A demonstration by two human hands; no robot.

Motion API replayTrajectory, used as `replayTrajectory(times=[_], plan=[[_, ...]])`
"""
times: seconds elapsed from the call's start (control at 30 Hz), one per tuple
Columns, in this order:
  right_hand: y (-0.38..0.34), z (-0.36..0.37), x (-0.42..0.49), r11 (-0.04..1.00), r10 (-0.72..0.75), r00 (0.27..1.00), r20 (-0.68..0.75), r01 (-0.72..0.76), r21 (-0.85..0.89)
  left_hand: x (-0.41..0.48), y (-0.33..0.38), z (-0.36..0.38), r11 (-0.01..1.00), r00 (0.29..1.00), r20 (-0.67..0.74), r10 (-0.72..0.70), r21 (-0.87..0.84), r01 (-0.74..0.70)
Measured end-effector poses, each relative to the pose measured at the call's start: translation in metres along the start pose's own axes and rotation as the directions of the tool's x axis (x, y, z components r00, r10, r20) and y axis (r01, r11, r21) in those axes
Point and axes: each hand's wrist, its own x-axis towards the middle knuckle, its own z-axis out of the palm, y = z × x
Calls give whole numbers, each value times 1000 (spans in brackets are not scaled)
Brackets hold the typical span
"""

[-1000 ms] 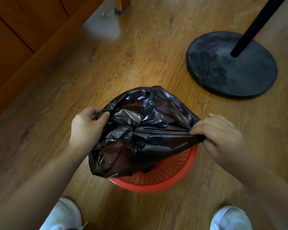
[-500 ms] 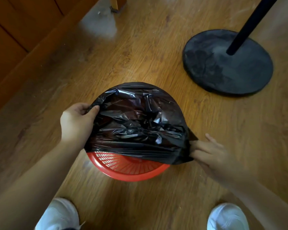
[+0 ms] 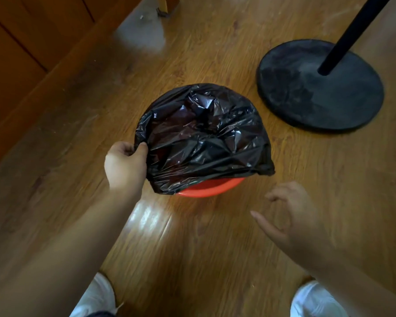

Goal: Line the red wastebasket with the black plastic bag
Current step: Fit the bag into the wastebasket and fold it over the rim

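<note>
The black plastic bag (image 3: 204,138) is stretched over most of the red wastebasket (image 3: 209,189), which stands on the wooden floor. Only the near arc of the red rim shows below the bag's edge. My left hand (image 3: 125,167) pinches the bag's edge at the basket's left side. Near and to the right of the basket, my right hand (image 3: 288,216) hovers apart from it, fingers spread, holding nothing. A corner of the bag sticks out at the basket's right side.
A black round stand base (image 3: 306,97) with a black pole (image 3: 350,33) sits on the floor just right of the basket. Brown wooden furniture (image 3: 21,53) runs along the left. My white shoes (image 3: 94,296) (image 3: 313,300) are at the bottom edge.
My right hand let go of the bag's right edge and drew back toward me. The bag's edge came further down over the rim, hiding more of the red basket.
</note>
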Motion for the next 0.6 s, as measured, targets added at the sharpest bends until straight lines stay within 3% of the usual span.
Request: replayTrajectory(times=[0.1,0.23,0.43,0.53,0.6], plan=[[-4,-4,12,989,-113,988,-109,100,-111,-4,2,3,1000,1000,16,17,-5,-17],[-9,4,28,982,-126,991,-48,117,-150,-8,4,7,1000,999,49,21,-4,-21],[-16,11,34,997,-60,998,-22,58,-52,-9,4,8,999,999,44,15,28,-17],[-22,7,29,996,-90,996,-20,90,5,-9,3,6,997,999,38,34,63,-36],[-23,7,18,990,-137,989,54,136,28,-8,3,4,997,999,25,34,63,-35]])
